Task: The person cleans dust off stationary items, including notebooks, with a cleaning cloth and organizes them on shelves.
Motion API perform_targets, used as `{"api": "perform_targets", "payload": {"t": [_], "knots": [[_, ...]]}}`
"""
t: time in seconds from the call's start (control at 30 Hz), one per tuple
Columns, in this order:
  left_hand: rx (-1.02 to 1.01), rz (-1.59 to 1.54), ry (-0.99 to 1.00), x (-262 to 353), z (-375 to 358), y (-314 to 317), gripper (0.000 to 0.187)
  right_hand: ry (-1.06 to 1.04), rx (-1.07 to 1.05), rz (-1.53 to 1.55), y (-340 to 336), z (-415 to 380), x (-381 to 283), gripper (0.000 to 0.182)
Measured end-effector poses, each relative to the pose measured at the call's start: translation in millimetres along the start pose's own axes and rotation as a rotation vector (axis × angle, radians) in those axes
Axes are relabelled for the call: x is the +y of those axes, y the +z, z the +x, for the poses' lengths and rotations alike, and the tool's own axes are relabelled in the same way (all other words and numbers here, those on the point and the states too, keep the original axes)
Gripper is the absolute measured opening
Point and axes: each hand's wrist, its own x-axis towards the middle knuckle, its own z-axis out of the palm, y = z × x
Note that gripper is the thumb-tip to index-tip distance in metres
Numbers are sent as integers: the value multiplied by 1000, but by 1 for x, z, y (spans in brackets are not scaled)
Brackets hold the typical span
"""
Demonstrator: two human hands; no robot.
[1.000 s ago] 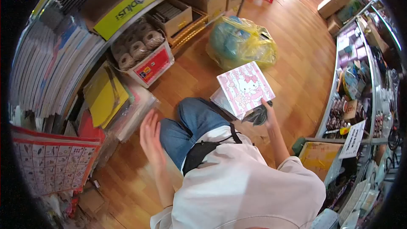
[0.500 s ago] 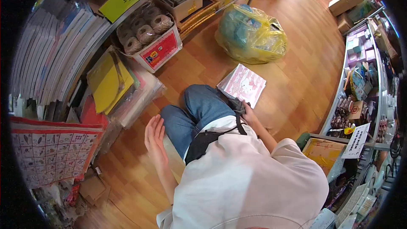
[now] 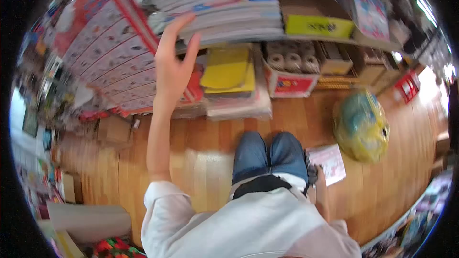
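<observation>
My left hand (image 3: 173, 64) is raised in front of the shelf, thumb and fingers apart, holding nothing. Its fingertips overlap the edge of a stack of books or magazines (image 3: 239, 24). Down at my right hip, my right hand (image 3: 320, 180) closes around a small dark item (image 3: 312, 174), too blurred to name. Just beyond that hand, a pile of pink-covered notebooks (image 3: 330, 161) lies on the wooden floor.
A full yellow plastic bag (image 3: 363, 129) stands on the floor to the right. Below the shelf are yellow folders (image 3: 227, 74) and a box of twine rolls (image 3: 292, 83). A red-bordered picture chart (image 3: 112, 52) hangs at left, and a red stool (image 3: 408, 87) stands far right.
My view has swung left toward the shelf. My left hand has risen from beside my knee to the book stack. My right hand stays low by my hip.
</observation>
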Motion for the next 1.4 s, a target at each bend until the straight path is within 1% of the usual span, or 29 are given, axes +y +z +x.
{"api": "perform_targets", "payload": {"t": [0.03,0.1,0.17,0.23,0.27,0.33,0.37,0.43,0.47,0.5,0.57,0.63,0.7,0.73,0.77,0.8,0.83,0.9,0.97,1.03,1.1,1.17,1.2,1.23,1.27,1.3,1.33,1.37,1.4], "knots": [[26,187,242,-9,29,-4,29,19,0,-65,-3,3,-2,27],[163,298,435,-24,73,0,35,-132,101,-113,-6,27,12,21],[-22,469,240,-34,109,-3,58,-111,115,-129,7,16,6,17],[-107,639,246,-64,147,1,61,-98,148,-137,18,4,6,14],[-99,633,245,-91,168,3,61,-151,164,-150,19,1,8,19],[2,1046,586,-138,195,0,59,-207,193,-216,12,1,10,25],[10,1035,590,-137,201,-6,59,-217,198,-210,10,-1,7,25],[-418,456,44,-129,215,-15,57,-265,234,-380,8,-7,8,26],[-311,380,118,-125,208,-13,49,-320,344,-466,27,-26,3,26],[-311,371,125,-120,205,-11,49,-325,351,-459,27,-24,1,26],[-171,481,241,-108,197,-11,43,-338,346,-518,29,-21,0,27],[-128,485,251,-91,188,-11,39,-306,332,-526,52,-37,-15,26],[-112,702,330,-80,181,-14,47,-383,275,-645,60,-36,-24,22],[-111,702,334,-76,171,-13,47,-575,274,-800,59,-30,-28,26],[65,789,557,-70,155,-9,37,-578,273,-795,77,-42,-37,26],[245,864,781,-61,138,-5,38,-625,253,-774,113,-74,-53,35],[238,799,785,-49,119,-2,33,-673,233,-750,151,-108,-72,43],[191,669,817,14,51,5,27,-633,-239,-499,224,-173,-111,65],[95,590,793,41,-1,12,20,-577,-603,-328,256,-203,-132,78],[29,393,820,52,-48,21,18,-626,-653,-269,298,-235,-140,82],[-94,209,745,56,-87,32,17,-671,-699,-211,314,-238,-138,86],[-237,126,706,57,-123,44,17,-530,-187,-125,314,-232,-131,82],[-214,135,659,58,-143,52,16,-431,-120,-185,319,-238,-133,70],[-220,128,649,52,-160,58,16,-338,-152,-165,322,-232,-134,61],[-110,184,542,45,-177,65,19,-320,-209,-156,316,-219,-128,60],[1,243,432,39,-194,71,23,-300,-268,-148,310,-210,-122,60],[142,209,128,33,-213,78,32,-291,-265,-155,310,-212,-118,60],[141,214,116,38,-216,82,32,-275,-269,-98,311,-215,-114,61],[303,-289,-374,44,-219,87,47,-257,-273,-40,313,-217,-109,62]]}}
